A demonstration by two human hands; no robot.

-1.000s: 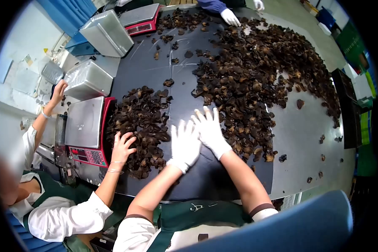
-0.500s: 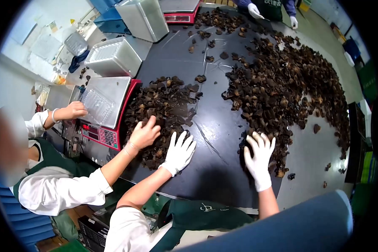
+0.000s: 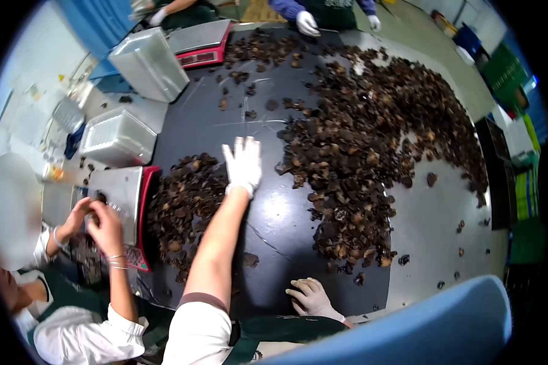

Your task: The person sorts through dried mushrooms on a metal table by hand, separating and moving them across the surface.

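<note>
My left hand (image 3: pixel 243 165), in a white glove, is stretched far forward with fingers spread, at the right edge of a small pile of dark wood ear mushrooms (image 3: pixel 186 210). Its palm faces down towards the black tabletop (image 3: pixel 274 228). My right hand (image 3: pixel 313 298), also gloved, is near the table's front edge, its fingers half bent and apart, with no held thing visible. Beyond it spreads a much larger heap of wood ear mushrooms (image 3: pixel 353 164). A single mushroom (image 3: pixel 251 260) lies beside my left forearm.
At left, a co-worker's bare hands (image 3: pixel 97 222) are over a red scale (image 3: pixel 119 188), with a dark piece between them. Stacked clear plastic trays (image 3: pixel 119 140) stand behind. Another red scale (image 3: pixel 201 45) is farther back. Across the table are a person's gloved hands (image 3: pixel 307 23).
My left hand has reached forward along the small pile. My right hand has drawn back from the big heap towards the front edge. The co-worker's hands have come together; the view has shifted.
</note>
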